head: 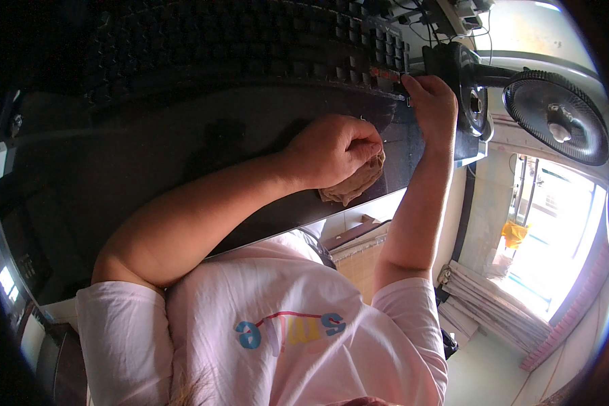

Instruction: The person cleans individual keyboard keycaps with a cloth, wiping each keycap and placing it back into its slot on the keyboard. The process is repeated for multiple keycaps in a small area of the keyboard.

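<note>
My left hand (335, 149) is closed over a crumpled brown cloth (352, 185) on the dark glossy desk (157, 137). Its fingers curl in at the cloth's upper edge, and the palm hides part of it. Farther forward, my right hand (431, 99) is at the lower right corner of a black keyboard (304, 51), thumb and fingertips brought together against its edge. A small bright sliver shows just under those fingertips, too small to name. Left of them, reddish key switches (384, 73) show bare, without keycaps. Much of the keyboard lies in shadow.
A black desk fan (555, 116) stands on its base (469, 91) just right of my right hand. Cables (429, 23) and a power strip (459, 15) lie behind it. The desk's front edge runs close to my body, and a bright window (553, 228) is at the right.
</note>
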Demonstrator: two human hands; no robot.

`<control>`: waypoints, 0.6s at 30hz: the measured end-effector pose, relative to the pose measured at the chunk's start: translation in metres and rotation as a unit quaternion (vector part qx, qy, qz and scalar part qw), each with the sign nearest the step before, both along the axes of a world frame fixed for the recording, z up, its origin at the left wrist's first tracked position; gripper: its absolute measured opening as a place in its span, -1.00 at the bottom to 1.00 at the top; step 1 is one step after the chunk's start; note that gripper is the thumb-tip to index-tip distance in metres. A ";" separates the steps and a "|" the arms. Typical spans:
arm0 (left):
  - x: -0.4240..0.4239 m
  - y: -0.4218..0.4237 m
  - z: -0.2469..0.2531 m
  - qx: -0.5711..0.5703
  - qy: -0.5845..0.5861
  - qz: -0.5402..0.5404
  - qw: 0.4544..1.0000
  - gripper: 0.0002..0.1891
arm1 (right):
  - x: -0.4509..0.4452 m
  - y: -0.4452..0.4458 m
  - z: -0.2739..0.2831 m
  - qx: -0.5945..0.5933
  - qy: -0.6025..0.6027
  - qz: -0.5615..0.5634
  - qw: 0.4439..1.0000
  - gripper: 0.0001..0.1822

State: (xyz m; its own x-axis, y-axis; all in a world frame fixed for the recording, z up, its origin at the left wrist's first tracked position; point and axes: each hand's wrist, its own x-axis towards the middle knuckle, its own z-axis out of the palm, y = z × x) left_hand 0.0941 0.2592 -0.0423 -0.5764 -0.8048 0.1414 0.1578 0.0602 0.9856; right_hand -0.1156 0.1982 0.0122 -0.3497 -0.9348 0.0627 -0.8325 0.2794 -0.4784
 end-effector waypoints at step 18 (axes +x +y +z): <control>0.000 -0.002 0.001 -0.022 -0.007 0.003 1.000 -0.87 | -0.013 -0.003 0.000 0.082 -0.274 -0.044 0.957 -0.65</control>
